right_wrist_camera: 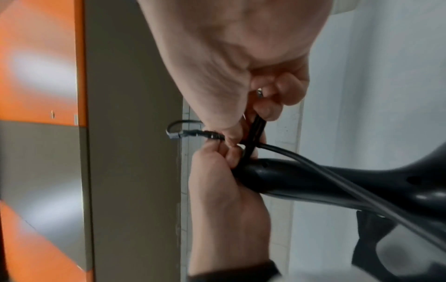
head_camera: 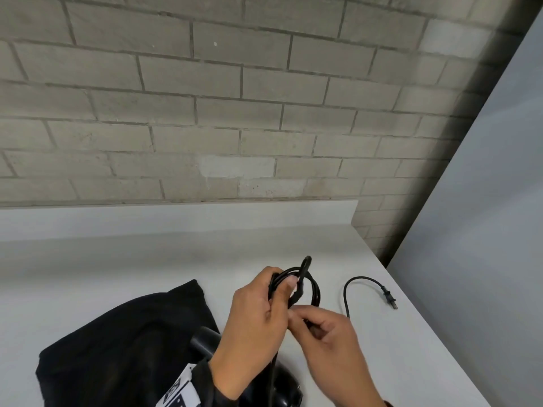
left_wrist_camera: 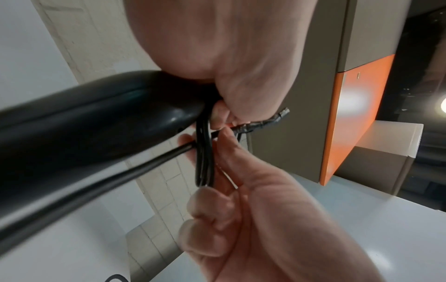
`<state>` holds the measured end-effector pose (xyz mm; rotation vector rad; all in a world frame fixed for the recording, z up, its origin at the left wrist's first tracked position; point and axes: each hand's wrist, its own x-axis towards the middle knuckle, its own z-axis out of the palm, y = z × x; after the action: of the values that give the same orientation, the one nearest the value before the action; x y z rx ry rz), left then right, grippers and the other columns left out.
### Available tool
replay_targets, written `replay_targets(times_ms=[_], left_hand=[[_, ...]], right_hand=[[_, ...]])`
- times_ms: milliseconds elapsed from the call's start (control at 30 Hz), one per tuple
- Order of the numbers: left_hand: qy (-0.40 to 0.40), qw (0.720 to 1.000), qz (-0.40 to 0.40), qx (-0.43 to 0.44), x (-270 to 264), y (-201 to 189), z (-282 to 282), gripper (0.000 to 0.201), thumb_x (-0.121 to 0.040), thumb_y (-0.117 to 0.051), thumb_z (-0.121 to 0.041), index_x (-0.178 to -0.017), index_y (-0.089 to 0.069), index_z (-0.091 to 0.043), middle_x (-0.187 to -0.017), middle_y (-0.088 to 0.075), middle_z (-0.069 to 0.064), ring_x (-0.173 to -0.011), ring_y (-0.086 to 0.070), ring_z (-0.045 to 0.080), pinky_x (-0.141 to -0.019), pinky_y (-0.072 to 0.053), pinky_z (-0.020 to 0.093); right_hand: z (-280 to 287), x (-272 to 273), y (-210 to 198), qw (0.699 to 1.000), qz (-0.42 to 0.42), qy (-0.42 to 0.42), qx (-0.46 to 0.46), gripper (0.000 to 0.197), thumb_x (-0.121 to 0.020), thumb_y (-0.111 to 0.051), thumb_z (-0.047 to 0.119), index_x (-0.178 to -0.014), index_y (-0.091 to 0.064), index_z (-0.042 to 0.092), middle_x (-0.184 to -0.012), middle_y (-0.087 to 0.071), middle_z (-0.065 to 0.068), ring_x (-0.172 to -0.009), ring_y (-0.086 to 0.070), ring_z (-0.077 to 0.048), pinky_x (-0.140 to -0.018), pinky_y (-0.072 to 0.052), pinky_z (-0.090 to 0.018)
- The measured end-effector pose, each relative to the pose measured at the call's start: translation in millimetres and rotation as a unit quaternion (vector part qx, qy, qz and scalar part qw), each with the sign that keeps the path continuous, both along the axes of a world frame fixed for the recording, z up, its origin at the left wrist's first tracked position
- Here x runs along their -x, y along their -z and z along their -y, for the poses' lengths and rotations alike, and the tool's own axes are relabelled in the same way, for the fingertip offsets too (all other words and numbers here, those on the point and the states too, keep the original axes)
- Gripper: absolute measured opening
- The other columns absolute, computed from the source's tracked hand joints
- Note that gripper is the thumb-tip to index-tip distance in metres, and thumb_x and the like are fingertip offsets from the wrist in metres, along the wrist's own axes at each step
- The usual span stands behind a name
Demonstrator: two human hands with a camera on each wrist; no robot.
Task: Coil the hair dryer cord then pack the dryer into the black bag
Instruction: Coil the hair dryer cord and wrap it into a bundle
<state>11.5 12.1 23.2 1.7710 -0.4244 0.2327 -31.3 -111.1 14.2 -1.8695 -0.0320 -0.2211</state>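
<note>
My left hand point(head_camera: 264, 306) holds the black hair dryer point(head_camera: 283, 386) above the white table, thumb pressing several loops of coiled cord point(head_camera: 313, 284) against the handle point(left_wrist_camera: 96, 118). My right hand point(head_camera: 320, 327) pinches the cord just below the loops point(left_wrist_camera: 204, 152). The loose end of the cord curves over the table to the plug point(head_camera: 389, 299), which lies at the right. The black bag point(head_camera: 126, 333) lies flat on the table, left of my hands. In the right wrist view the left hand point(right_wrist_camera: 217, 190) grips the handle end point(right_wrist_camera: 301, 179) and the right hand's fingers point(right_wrist_camera: 277, 91) curl round the loops.
The white table point(head_camera: 117, 254) ends at a grey brick wall point(head_camera: 205, 113) behind and has its right edge just past the plug. A pale grey panel point(head_camera: 476, 230) stands at the right. An orange and grey cabinet point(left_wrist_camera: 357, 114) shows in the wrist views.
</note>
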Motion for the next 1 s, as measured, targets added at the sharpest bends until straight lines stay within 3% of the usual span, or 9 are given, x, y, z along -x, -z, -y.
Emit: replay_targets(times_ms=[67,167,300,433,533,667,833,933,1000], left_hand=[[-0.006,1.000,0.002,0.002,-1,0,0,0.034,-0.088,-0.043,-0.054,-0.087,-0.064,-0.026,-0.069,-0.064,-0.006,-0.057,-0.056,0.008,-0.055,-0.049,0.025],[-0.027,1.000,0.000,0.003,-6,1,0,0.030,-0.092,-0.047,-0.049,-0.088,-0.065,-0.024,-0.061,-0.056,-0.011,-0.051,-0.046,0.004,-0.051,-0.038,0.014],[-0.030,1.000,0.001,0.003,-9,1,-2,0.024,-0.095,-0.050,-0.045,-0.088,-0.065,-0.027,-0.058,-0.051,-0.005,-0.051,-0.042,0.005,-0.051,-0.037,0.018],[-0.027,1.000,0.008,-0.012,-10,2,-1,0.023,-0.097,-0.051,-0.040,-0.086,-0.063,-0.024,-0.056,-0.048,-0.010,-0.052,-0.042,0.006,-0.050,-0.035,0.017],[-0.017,0.999,0.016,-0.035,-11,2,-1,0.024,-0.098,-0.052,-0.037,-0.085,-0.063,-0.021,-0.053,-0.043,-0.009,-0.050,-0.039,0.007,-0.050,-0.033,0.017],[0.014,0.998,0.008,-0.056,-12,-1,-5,0.028,-0.098,-0.052,-0.039,-0.080,-0.061,-0.020,-0.053,-0.044,-0.011,-0.050,-0.040,0.006,-0.051,-0.035,0.016],[0.023,0.998,-0.045,-0.045,-14,-6,-11,0.029,-0.097,-0.052,-0.040,-0.081,-0.062,-0.018,-0.062,-0.058,0.005,-0.056,-0.068,0.016,-0.050,-0.045,0.017],[0.022,0.996,-0.077,-0.035,-14,-8,-10,0.029,-0.098,-0.053,-0.039,-0.081,-0.062,-0.016,-0.055,-0.052,-0.007,-0.057,-0.071,0.012,-0.050,-0.041,0.010],[0.017,0.996,-0.079,-0.032,-15,-8,-8,0.030,-0.098,-0.053,-0.039,-0.081,-0.063,-0.015,-0.055,-0.050,-0.006,-0.056,-0.071,0.013,-0.049,-0.041,0.010]], right_hand=[[5,0,-9,1.000,0.002,-0.013,-0.017,0.020,-0.093,-0.063,0.019,-0.084,-0.080,0.027,-0.069,-0.074,0.008,-0.060,-0.065,-0.020,-0.059,-0.052,-0.031],[8,-2,-16,1.000,0.006,0.002,-0.027,0.021,-0.096,-0.059,0.016,-0.082,-0.076,0.017,-0.058,-0.064,0.015,-0.048,-0.054,0.002,-0.053,-0.039,-0.009],[13,4,-30,0.993,0.066,0.036,0.090,0.023,-0.092,-0.051,0.047,-0.085,-0.064,0.029,-0.080,-0.071,0.012,-0.054,-0.052,-0.006,-0.054,-0.041,-0.021],[33,4,-80,0.982,0.105,0.030,0.152,0.030,-0.089,-0.051,0.054,-0.078,-0.057,0.026,-0.069,-0.067,0.007,-0.055,-0.053,-0.010,-0.059,-0.043,-0.028],[49,-4,-130,0.995,0.054,-0.028,0.081,0.034,-0.085,-0.065,0.047,-0.073,-0.060,0.016,-0.055,-0.061,-0.002,-0.054,-0.052,-0.024,-0.057,-0.044,-0.030],[77,-40,-169,0.998,0.057,-0.010,-0.031,0.017,-0.087,-0.064,0.029,-0.077,-0.062,0.015,-0.054,-0.052,0.002,-0.045,-0.042,-0.014,-0.047,-0.041,-0.021],[108,-91,-136,0.969,-0.035,-0.006,-0.246,0.009,-0.089,-0.064,0.021,-0.087,-0.060,0.013,-0.093,-0.071,-0.010,-0.067,-0.059,-0.017,-0.061,-0.054,-0.024],[110,-88,-85,0.971,-0.042,0.022,-0.233,0.043,-0.076,-0.072,0.007,-0.117,-0.060,0.009,-0.124,-0.066,-0.016,-0.110,-0.064,-0.027,-0.095,-0.051,-0.037],[100,-76,-50,0.982,-0.034,0.071,-0.173,0.055,-0.084,-0.066,-0.004,-0.134,-0.049,0.013,-0.132,-0.059,-0.008,-0.119,-0.059,-0.021,-0.098,-0.047,-0.031]])
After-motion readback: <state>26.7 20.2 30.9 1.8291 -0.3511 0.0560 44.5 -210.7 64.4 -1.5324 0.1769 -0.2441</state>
